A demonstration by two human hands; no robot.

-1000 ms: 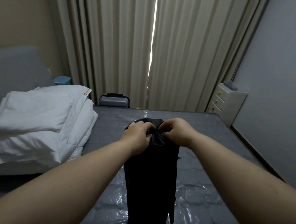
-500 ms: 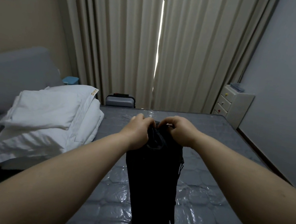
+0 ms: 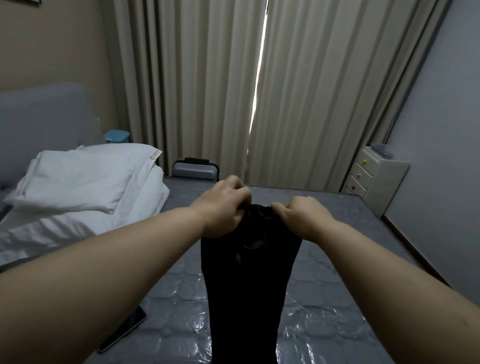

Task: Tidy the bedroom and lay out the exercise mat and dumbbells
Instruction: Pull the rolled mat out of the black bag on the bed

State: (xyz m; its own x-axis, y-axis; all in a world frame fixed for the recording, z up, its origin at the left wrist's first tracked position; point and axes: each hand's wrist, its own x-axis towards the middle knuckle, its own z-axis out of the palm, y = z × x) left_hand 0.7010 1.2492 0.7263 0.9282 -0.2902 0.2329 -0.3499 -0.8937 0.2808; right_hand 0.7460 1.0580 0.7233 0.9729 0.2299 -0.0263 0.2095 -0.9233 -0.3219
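Black fabric bunches at the bag (image 3: 245, 285) mouth, both hands pinching it: left hand (image 3: 225, 202) curled on the left rim, right hand (image 3: 305, 217) curled on the right rim, knuckles up, fingertips hidden in the cloth. Bag stands upright on the bed (image 3: 336, 323), on the plastic-wrapped mattress, roughly centre, near edge out of frame. Judging by shape it's prob. the mat bag; contents not visible, mouth looks cinched or only partly open.

Step in hand, as I read it: open the mouth to get the mat out. To do it well: pull the two rims apart evenly, away from each other, not up, so the bag doesn't tip. Slack fabric slips w/ a shallow pinch, so take a deeper bite. If there's a cord lock, can't see it; feel for it before tugging.

Phone (image 3: 123, 332) lies flat near the left forearm; watch the elbow. Folded white bedding (image 3: 79, 192) sits well left, clear of the bag.
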